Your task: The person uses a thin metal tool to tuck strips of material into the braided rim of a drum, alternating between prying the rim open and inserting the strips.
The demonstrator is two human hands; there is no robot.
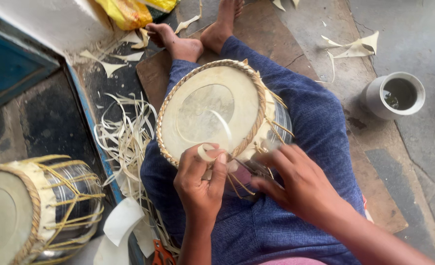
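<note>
Two hands lacing: our left hand (199,182) is pinching a pale strap (206,153) at the drum (212,110) rim; right hand (296,184), grip unclear, is working side lacing; pulling taut seems next

We have a single view, from a camera worn on the person's head, looking almost straight down into their own lap from close above. We see the drum (212,110) on the blue-clad legs at the centre of the frame, with the left hand (200,184) and right hand (296,184) entering from the bottom edge. The feet point toward the top edge. A second drum (36,211) sits at lower left, a grey pot (374,98) at right.
</note>
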